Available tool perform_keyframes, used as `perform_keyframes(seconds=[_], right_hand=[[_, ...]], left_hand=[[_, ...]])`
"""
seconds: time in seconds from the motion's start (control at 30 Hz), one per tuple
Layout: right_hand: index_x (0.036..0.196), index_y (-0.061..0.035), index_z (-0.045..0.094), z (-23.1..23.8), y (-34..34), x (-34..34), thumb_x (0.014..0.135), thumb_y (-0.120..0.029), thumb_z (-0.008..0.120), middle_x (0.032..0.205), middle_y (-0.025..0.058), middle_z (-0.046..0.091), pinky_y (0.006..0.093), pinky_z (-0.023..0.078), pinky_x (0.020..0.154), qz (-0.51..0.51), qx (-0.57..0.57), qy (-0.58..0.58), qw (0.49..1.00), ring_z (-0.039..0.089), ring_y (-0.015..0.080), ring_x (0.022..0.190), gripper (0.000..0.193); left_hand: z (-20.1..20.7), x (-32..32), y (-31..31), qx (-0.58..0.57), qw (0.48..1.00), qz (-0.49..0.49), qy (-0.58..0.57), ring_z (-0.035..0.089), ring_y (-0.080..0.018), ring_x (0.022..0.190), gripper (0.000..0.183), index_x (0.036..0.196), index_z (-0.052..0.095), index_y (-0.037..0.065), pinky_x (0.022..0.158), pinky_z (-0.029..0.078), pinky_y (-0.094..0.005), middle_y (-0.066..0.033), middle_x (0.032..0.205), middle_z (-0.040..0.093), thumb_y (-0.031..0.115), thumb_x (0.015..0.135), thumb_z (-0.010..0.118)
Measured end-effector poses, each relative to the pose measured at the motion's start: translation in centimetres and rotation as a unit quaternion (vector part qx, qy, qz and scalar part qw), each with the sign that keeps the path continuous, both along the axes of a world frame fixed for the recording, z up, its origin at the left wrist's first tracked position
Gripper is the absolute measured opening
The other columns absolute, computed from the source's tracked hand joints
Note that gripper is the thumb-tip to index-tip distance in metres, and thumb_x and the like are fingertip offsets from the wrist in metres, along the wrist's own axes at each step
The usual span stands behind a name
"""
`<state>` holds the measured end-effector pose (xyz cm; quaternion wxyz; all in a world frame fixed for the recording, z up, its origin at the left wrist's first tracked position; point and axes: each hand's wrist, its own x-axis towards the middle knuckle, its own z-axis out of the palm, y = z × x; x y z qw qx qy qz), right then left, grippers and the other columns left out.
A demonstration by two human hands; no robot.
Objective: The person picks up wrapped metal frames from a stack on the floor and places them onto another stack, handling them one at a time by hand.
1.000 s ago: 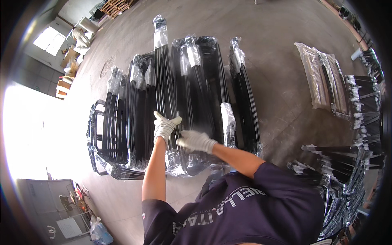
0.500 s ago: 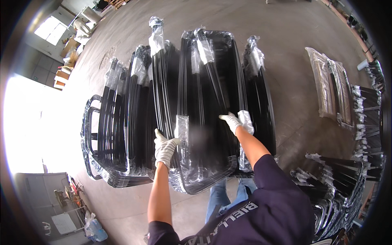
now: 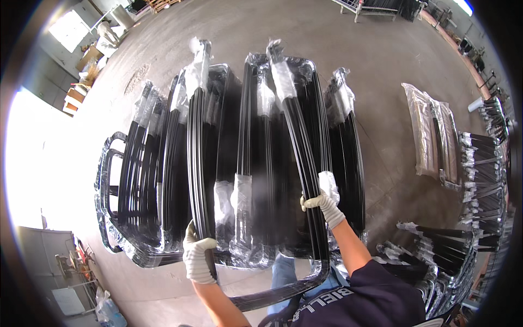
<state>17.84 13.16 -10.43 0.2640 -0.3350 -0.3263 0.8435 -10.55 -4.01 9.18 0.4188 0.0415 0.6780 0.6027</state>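
A large black curved frame (image 3: 298, 136), wrapped in clear plastic with white padding at its bends, stands upright in front of me. My left hand (image 3: 198, 258) in a white glove is closed around its left rail near the bottom. My right hand (image 3: 322, 205), also gloved, grips its right rail beside a white wrapped patch. The frame's lower bar (image 3: 278, 294) curves across just above my torso. Behind it stand several more wrapped black frames (image 3: 152, 180) in a row, leaning together.
The concrete floor (image 3: 381, 65) spreads beyond the row. A flat wrapped bundle (image 3: 430, 131) lies on the floor at right. Stacks of black wrapped parts (image 3: 479, 180) line the right edge. Pallets and boxes (image 3: 81, 82) sit at far left.
My hands have spread apart, the left moving down to the left rail and the right out to the right rail. The frame has come nearer and fills more of the view.
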Motion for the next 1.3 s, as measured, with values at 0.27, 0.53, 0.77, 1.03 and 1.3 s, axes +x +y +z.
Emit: perform_keyframes(seconds=[0.27,0.53,0.77,1.03,1.3], right_hand=[[0.081,-0.0035,0.060,11.1,-0.5,9.0,0.058,-0.003,0.068,0.074,0.0067,0.064,0.0290,0.050,0.064,-0.083,0.057,-0.192,0.976,0.062,0.0166,0.065,0.024],[0.083,-0.0011,0.057,7.9,-1.2,18.6,0.056,-0.001,0.065,0.069,0.0094,0.063,0.0313,0.051,0.056,-0.157,0.087,-0.252,0.951,0.061,0.0193,0.057,0.028],[0.091,-0.0025,0.052,2.7,-1.0,21.5,0.057,0.001,0.067,0.069,0.0109,0.063,0.0304,0.051,0.055,-0.177,0.048,-0.201,0.962,0.062,0.0203,0.057,0.037],[0.100,-0.0030,0.053,4.2,2.5,19.6,0.061,-0.003,0.060,0.071,0.0049,0.062,0.0250,0.047,0.067,-0.160,0.076,-0.232,0.957,0.059,0.0139,0.063,0.039],[0.134,0.0008,0.031,4.1,6.0,18.2,0.066,-0.035,0.070,0.128,0.0191,0.047,0.0334,0.031,0.102,0.105,0.153,-0.576,0.796,0.042,0.0307,0.122,0.086]], left_hand=[[-1.0,4.5,1.3,0.030,0.994,-0.079,-0.069,0.057,-0.0157,0.073,0.074,0.124,0.045,0.000,0.065,0.047,-0.0258,-0.0074,0.090,0.060,-0.005,0.051,0.060],[-6.3,10.9,6.3,-0.011,0.976,-0.187,-0.115,0.057,-0.0166,0.073,0.053,0.110,0.054,0.002,0.067,0.048,-0.0255,-0.0045,0.085,0.059,0.000,0.056,0.057],[-11.4,12.5,7.4,-0.046,0.965,-0.194,-0.168,0.056,-0.0159,0.069,0.049,0.108,0.051,0.005,0.063,0.047,-0.0260,-0.0041,0.079,0.058,-0.003,0.061,0.062],[-12.9,12.2,9.4,-0.034,0.969,-0.207,-0.134,0.057,-0.0191,0.079,0.064,0.122,0.046,0.003,0.072,0.047,-0.0284,-0.0074,0.090,0.058,0.005,0.060,0.061],[-18.1,14.4,6.8,-0.235,0.672,-0.466,0.525,0.043,-0.0382,0.114,0.069,0.131,0.033,-0.002,0.098,0.038,-0.0355,-0.0255,0.123,0.043,0.016,0.070,0.059]])
